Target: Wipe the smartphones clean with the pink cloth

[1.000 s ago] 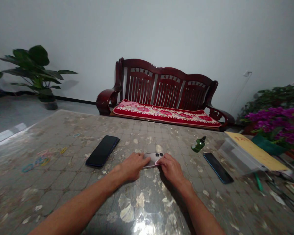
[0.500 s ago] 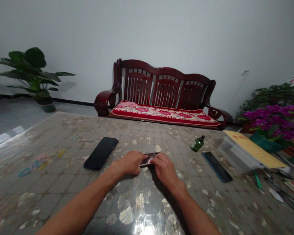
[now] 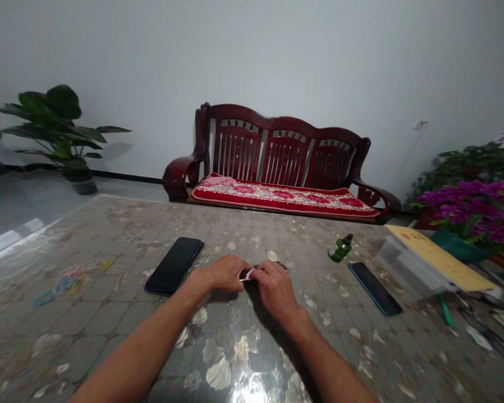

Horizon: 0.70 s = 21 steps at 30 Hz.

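Note:
A thin, dark, phone-like slab (image 3: 282, 266) lies between my hands above the table, mostly covered by my fingers. My left hand (image 3: 225, 272) grips its left end, fingers closed round the edge. Closed fingers of my right hand (image 3: 273, 280) pinch a small pale pink piece of cloth or paper (image 3: 250, 275) against the slab's upper face, near the left end. To the left of my left hand lies a black phone (image 3: 174, 265), screen up. Another dark phone (image 3: 374, 288) rests on the right, beyond my right hand.
Loose coloured bands (image 3: 69, 279) lie at the left of the patterned table (image 3: 121, 347). At the right stand a green spray bottle (image 3: 340, 248) and a clear plastic box (image 3: 407, 268) under a yellow folder (image 3: 441, 257), with cables nearby. A wooden bench (image 3: 277, 143) stands behind.
My right hand has slid the pink piece left along the slab, toward my left hand. The slab's right end now shows beyond my right fingers. The phones and bottle have stayed put.

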Available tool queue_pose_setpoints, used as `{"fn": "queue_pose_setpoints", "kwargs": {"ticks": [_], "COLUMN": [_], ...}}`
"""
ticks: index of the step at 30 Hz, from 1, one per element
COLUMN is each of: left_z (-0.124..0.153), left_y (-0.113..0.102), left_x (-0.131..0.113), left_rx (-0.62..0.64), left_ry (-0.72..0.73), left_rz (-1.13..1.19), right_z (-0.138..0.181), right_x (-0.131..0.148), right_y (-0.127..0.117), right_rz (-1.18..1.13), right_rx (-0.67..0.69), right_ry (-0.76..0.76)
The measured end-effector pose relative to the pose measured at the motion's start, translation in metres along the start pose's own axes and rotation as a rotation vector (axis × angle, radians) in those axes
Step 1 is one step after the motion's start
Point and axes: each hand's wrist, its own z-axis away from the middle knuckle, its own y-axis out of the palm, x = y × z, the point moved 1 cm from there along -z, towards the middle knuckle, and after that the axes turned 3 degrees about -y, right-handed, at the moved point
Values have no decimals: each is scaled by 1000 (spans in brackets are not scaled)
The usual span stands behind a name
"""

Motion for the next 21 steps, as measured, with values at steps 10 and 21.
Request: {"fn": "queue_pose_setpoints", "kwargs": {"ticks": [10,21], "left_z": [-3,-6], "left_y": [-5,-7], "left_x": [4,6], "left_rx": [42,66], "left_ry": [-6,26], "left_rz": [60,69], "right_z": [26,11], "right_x": [-42,-13], "right_y": [-22,-8], "right_rz": [-20,-42], "right_rx": [-52,-38], "right_ry": [101,-18]}}
